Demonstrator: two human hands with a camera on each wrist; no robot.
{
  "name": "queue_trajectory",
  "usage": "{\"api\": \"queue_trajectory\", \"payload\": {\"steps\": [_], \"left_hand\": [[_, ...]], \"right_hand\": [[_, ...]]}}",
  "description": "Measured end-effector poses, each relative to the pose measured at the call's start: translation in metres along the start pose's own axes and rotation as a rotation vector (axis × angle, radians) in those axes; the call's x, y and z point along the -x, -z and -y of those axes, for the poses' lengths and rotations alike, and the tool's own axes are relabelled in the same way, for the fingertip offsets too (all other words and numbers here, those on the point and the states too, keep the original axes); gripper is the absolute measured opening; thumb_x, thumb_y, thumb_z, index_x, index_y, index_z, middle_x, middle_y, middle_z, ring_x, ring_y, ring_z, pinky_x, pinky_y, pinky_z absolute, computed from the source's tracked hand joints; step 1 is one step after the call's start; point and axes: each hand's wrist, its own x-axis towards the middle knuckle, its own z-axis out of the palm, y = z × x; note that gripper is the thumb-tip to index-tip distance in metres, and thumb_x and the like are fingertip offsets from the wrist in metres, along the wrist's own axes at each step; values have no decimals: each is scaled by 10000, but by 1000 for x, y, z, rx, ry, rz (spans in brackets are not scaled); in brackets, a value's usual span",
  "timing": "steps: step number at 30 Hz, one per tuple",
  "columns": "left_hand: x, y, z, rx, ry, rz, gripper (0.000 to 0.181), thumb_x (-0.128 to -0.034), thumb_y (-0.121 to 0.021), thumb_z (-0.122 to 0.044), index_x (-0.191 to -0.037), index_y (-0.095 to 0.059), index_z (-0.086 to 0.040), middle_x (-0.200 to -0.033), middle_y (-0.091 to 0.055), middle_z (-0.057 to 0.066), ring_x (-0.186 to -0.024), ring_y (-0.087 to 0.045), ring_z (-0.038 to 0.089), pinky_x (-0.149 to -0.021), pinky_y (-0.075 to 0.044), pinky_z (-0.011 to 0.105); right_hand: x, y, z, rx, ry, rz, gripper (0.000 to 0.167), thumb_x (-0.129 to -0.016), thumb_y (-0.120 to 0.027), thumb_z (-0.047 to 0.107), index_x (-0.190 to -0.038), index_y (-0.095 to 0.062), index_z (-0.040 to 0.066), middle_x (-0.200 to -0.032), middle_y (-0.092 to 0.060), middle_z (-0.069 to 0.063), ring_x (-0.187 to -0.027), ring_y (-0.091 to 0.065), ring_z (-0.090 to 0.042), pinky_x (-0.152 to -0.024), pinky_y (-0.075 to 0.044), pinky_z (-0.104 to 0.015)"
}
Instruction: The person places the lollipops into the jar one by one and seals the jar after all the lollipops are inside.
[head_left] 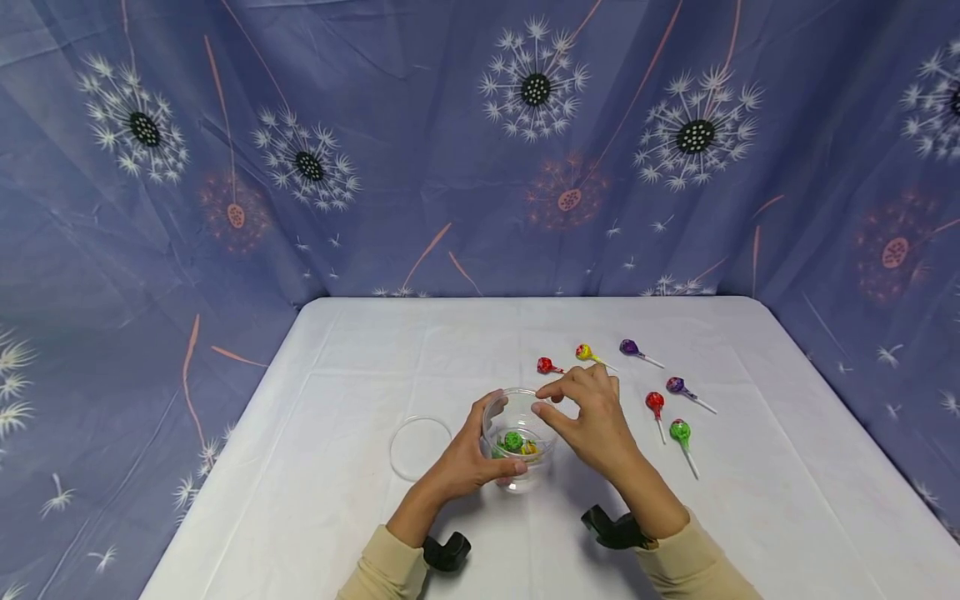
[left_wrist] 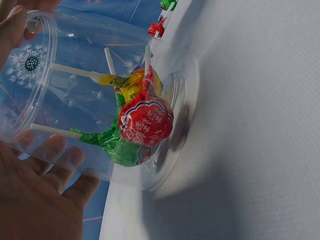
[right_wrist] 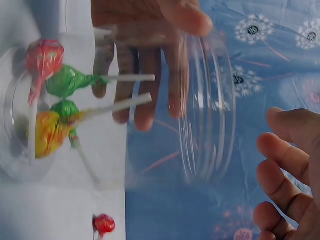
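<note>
My left hand (head_left: 465, 462) holds a clear plastic jar (head_left: 543, 458) from its left side, thumb in front and fingers around the back. The jar is tilted, its mouth uncovered. Several wrapped lollipops lie at its bottom: a red lollipop (left_wrist: 146, 120), a yellow lollipop (left_wrist: 132, 87) and green ones, such as a green lollipop (right_wrist: 65, 82). Beside the rim is my right hand (head_left: 596, 421), its thumb and fingers bent and apart, holding nothing. In the right wrist view, a gap shows between its fingertips (right_wrist: 270, 142) and the jar.
A clear round lid (head_left: 391, 450) lies left of the jar. Loose lollipops are spread to the right and behind: red (head_left: 545, 365), yellow (head_left: 584, 352), purple (head_left: 629, 348), another purple (head_left: 677, 385), another red (head_left: 655, 402) and green (head_left: 680, 430). A patterned curtain (head_left: 420, 167) hangs behind the white table (head_left: 300, 500).
</note>
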Motion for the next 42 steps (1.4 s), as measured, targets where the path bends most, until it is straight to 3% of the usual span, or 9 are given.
{"api": "queue_trajectory", "payload": {"steps": [8, 18, 28, 35, 42], "left_hand": [[-1, 0, 1, -21, 2, -12, 986, -716, -814, -365, -1460, -169, -353, -1527, -315, 40, -1391, -330, 237, -1121, -235, 499], [-1, 0, 2, -34, 7, -23, 979, -711, -821, -348, -1453, -184, -372, -1517, -326, -23, -1403, -307, 187, -1131, -222, 500], [-1, 0, 1, -41, 10, -22, 978, -711, -820, -359, -1455, -185, -366, -1506, -338, -23, -1401, -313, 196, -1133, -219, 504], [-1, 0, 1, -40, 3, -21, 978, -711, -819, -360, -1457, -186, -360, -1513, -334, 25, -1395, -317, 199, -1128, -222, 502], [0, 0, 0, -42, 7, -18, 985, -707, -818, -383, -1461, -185, -351, -1512, -332, 3, -1396, -316, 212, -1128, -221, 510]], "right_hand": [[10, 20, -10, 18, -116, -32, 172, -698, -827, 162, -835, -724, 144, -752, -571, 43, -839, -387, -117, -762, -245, -344], [30, 41, -38, 63, -233, -102, 222, -706, -805, 83, -908, -716, 104, -796, -614, -38, -842, -388, -64, -748, -241, -331], [52, 59, -63, 141, -337, -123, 224, -741, -790, 107, -949, -706, 96, -849, -639, -52, -820, -372, 21, -708, -296, -231], [64, 70, -80, 213, -461, -101, 253, -777, -766, 164, -1011, -698, 97, -893, -637, -66, -808, -416, -49, -657, -317, -170], [77, 74, -99, 245, -569, -61, 293, -812, -720, 175, -1068, -675, 41, -929, -637, -143, -842, -480, -210, -678, -321, -298]]}}
